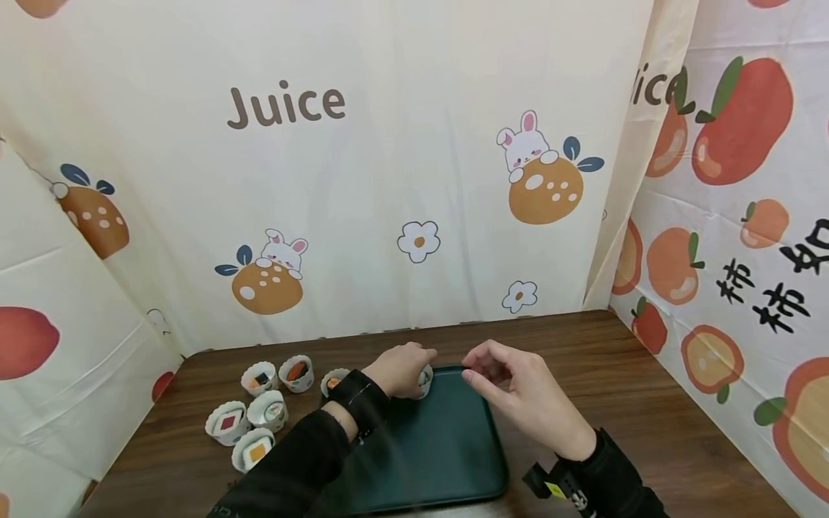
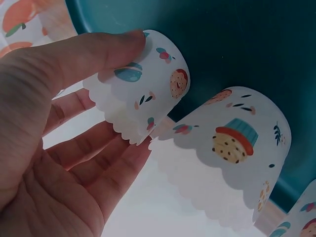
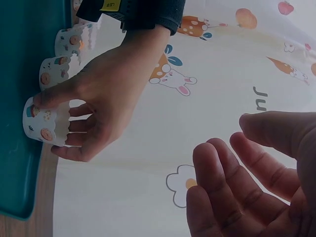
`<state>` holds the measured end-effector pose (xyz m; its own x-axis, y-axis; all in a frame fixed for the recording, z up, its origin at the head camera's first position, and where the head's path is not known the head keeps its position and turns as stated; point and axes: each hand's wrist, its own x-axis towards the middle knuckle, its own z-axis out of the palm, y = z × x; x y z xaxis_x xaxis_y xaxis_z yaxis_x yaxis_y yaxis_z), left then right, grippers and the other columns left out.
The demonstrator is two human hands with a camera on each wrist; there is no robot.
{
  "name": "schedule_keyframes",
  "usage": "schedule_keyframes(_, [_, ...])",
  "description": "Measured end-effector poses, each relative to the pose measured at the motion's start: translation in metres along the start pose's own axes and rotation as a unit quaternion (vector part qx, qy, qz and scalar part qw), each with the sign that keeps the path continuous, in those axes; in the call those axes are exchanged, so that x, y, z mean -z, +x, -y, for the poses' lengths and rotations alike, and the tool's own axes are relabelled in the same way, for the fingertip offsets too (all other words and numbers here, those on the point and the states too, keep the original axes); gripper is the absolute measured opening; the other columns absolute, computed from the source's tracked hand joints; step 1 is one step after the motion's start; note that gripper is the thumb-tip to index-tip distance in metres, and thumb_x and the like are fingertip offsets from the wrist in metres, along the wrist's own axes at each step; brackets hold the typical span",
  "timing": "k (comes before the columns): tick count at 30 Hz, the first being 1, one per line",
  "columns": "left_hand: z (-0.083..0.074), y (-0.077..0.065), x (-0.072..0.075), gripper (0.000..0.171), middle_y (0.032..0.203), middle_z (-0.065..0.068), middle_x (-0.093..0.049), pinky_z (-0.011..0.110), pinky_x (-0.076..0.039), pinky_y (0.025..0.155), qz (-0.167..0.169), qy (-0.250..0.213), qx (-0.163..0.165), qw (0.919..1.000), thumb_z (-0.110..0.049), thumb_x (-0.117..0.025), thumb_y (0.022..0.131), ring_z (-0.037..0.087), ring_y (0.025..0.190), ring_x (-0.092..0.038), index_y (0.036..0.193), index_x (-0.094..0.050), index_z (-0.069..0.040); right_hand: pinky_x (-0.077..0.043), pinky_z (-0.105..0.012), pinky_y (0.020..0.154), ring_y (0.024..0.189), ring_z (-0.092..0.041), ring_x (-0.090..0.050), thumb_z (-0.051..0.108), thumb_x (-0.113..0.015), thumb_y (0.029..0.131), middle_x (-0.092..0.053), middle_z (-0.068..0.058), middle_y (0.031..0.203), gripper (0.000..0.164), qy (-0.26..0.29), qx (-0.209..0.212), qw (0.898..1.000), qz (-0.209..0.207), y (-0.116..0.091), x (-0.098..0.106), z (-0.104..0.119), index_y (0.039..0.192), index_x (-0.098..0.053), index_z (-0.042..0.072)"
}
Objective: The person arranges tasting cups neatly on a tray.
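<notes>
My left hand [image 1: 401, 369] holds a white paper baking cup [image 2: 165, 64] with cupcake prints at the far right part of the dark green tray [image 1: 447, 446]. In the left wrist view the thumb lies on the cup's side, with the fingers at its scalloped rim. A second baking cup [image 2: 237, 143] stands right beside it; another shows partly at the edge. In the head view a cup [image 1: 330, 375] with an orange-topped piece sits left of my wrist. My right hand [image 1: 518, 381], fingers loosely bent and holding nothing, hovers by the tray's right edge.
On the brown wooden table [image 1: 583, 352], left of the tray, several baking cups [image 1: 227, 423] hold small sushi-like pieces. Printed cloth [image 1: 388, 144] hangs behind the table and along both sides. Each wrist carries a black strapped camera.
</notes>
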<state>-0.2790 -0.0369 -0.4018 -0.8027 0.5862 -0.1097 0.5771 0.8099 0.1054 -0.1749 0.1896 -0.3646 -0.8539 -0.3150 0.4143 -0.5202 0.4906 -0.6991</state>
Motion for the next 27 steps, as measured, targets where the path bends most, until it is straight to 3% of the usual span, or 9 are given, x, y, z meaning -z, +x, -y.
schedule_keyframes(7, [0.0,-0.002,-0.004,0.062,0.118,0.008,-0.069,0.035,-0.061,0.084,-0.003,0.009,0.002,1.0,-0.018,-0.094,0.083,0.017,0.094,-0.061,0.139,-0.067,-0.013,-0.057,-0.024,0.075,0.081,-0.002,-0.064,0.022,-0.075,0.102,-0.071,0.014,0.094,0.008,-0.005,0.004,1.0,0.002,-0.001,-0.002,-0.001,0.11,-0.072,0.023])
schedule_keyframes(13, [0.003,-0.005,0.0,0.076,0.127,0.01,-0.064,0.039,-0.063,0.088,-0.023,0.008,-0.005,0.9997,-0.036,-0.096,0.081,0.021,0.103,-0.062,0.145,-0.062,-0.015,-0.057,-0.024,0.075,0.081,-0.001,-0.064,0.022,-0.075,0.102,-0.07,0.015,0.094,0.01,-0.013,0.008,1.0,0.0,-0.002,-0.002,0.0,0.111,-0.072,0.025])
schedule_keyframes(20, [0.003,-0.02,0.015,0.072,0.132,0.012,-0.064,0.042,-0.061,0.096,-0.091,-0.043,-0.031,0.9945,-0.041,-0.089,0.089,0.024,0.112,-0.065,0.148,-0.06,-0.011,-0.056,-0.024,0.075,0.082,-0.001,-0.063,0.025,-0.074,0.103,-0.07,0.016,0.094,0.009,-0.016,0.013,1.0,-0.001,-0.002,-0.004,-0.001,0.112,-0.071,0.025])
schedule_keyframes(27, [0.001,-0.043,0.03,0.064,0.127,0.009,-0.067,0.039,-0.062,0.095,-0.173,-0.096,-0.037,0.9796,-0.039,-0.087,0.091,0.021,0.108,-0.066,0.144,-0.063,-0.011,-0.056,-0.024,0.075,0.082,0.0,-0.063,0.024,-0.073,0.103,-0.07,0.016,0.094,0.008,-0.017,0.015,1.0,0.0,-0.001,-0.005,-0.001,0.111,-0.071,0.024])
